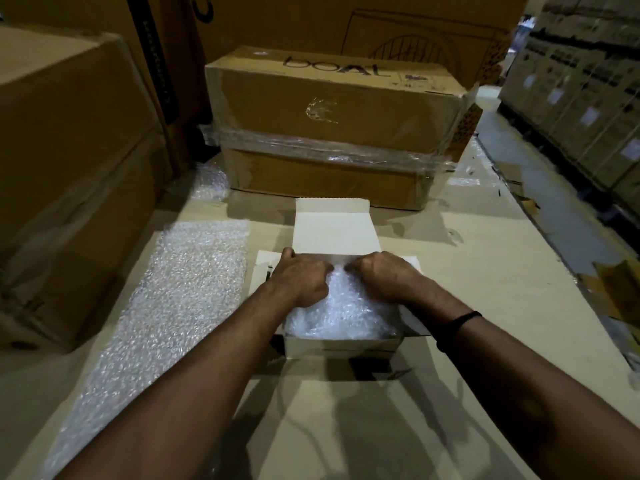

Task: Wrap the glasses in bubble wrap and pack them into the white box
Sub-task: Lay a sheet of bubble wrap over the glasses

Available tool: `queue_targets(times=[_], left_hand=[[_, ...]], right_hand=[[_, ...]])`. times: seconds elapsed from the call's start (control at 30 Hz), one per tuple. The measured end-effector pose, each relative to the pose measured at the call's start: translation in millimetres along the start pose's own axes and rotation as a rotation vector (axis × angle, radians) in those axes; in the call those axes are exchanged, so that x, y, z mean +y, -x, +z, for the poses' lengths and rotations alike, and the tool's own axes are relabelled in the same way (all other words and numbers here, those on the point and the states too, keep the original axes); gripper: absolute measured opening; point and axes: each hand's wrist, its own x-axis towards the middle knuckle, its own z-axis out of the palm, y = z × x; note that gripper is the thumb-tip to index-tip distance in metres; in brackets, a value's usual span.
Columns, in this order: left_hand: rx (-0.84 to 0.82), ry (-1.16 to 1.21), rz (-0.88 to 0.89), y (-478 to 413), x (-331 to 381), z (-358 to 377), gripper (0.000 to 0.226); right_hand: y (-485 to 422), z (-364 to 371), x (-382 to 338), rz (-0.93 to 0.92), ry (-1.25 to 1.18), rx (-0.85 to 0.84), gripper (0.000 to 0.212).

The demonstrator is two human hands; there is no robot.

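Both hands are down in the white box (341, 345), which sits open on the table (485, 271) right in front of me, its lid (332, 226) standing up at the far side. My left hand (299, 280) is knuckles-up, fingers curled and dug into the bubble-wrap bundle (343, 315) that fills the box. My right hand (382, 276) mirrors it just beside, fingers curled into the same bundle, tips buried out of sight. The wrap hides the glasses, so I can't make them out. A black band (459, 327) rides on my right wrist. A flat sheet of bubble wrap (166, 299) lies to the left of the box, and a taped brown carton (332, 109) sits beyond it.
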Motion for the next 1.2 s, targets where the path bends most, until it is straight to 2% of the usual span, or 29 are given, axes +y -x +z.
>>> queue_targets(times=[0.1, 0.17, 0.27, 0.4, 0.5, 0.57, 0.6, 0.67, 0.8, 0.97, 1.03, 1.1, 1.17, 1.2], left_hand=[[0.196, 0.017, -0.014, 7, -6, -8, 0.048], [0.281, -0.043, -0.050, 10, -12, -10, 0.046], [0.163, -0.155, -0.076, 11, -10, -8, 0.038], [0.109, -0.224, -0.098, 8, -2, -1, 0.031], [0.072, -0.216, -0.101, 10, -3, -3, 0.035], [0.127, -0.180, -0.106, 13, -8, -8, 0.039], [0.206, -0.166, -0.116, 15, -12, -11, 0.040], [0.319, -0.166, -0.145, 19, -20, -14, 0.039], [0.120, -0.237, -0.180, 18, -21, -13, 0.033], [0.001, -0.232, -0.179, 10, -14, -10, 0.033], [0.029, -0.213, -0.164, 14, -16, -12, 0.034], [0.169, -0.162, -0.135, 19, -21, -15, 0.030], [0.295, -0.134, -0.121, 25, -29, -19, 0.022], [0.286, -0.149, -0.116, 28, -32, -22, 0.018]], right_hand=[[-1, -7, 16, 0.080, -0.001, 0.148, 0.046], [0, -10, 21, 0.076, 0.133, 0.199, 0.036], [7, -11, 10, 0.056, 0.308, 0.046, 0.020], [3, -4, 1, 0.089, 0.370, -0.082, 0.024], [4, -11, 3, 0.110, 0.272, -0.102, 0.030], [8, -21, 10, 0.159, 0.136, -0.043, 0.030], [10, -25, 16, 0.174, 0.106, 0.007, 0.029], [14, -31, 22, 0.185, 0.133, 0.014, 0.029], [14, -29, 12, 0.129, 0.339, -0.205, 0.029], [7, -23, 2, 0.132, 0.381, -0.277, 0.027], [8, -24, 5, 0.133, 0.313, -0.267, 0.030], [12, -31, 14, 0.154, 0.203, -0.184, 0.030], [18, -36, 22, 0.109, 0.208, -0.071, 0.023], [20, -38, 24, 0.077, 0.243, -0.083, 0.020]])
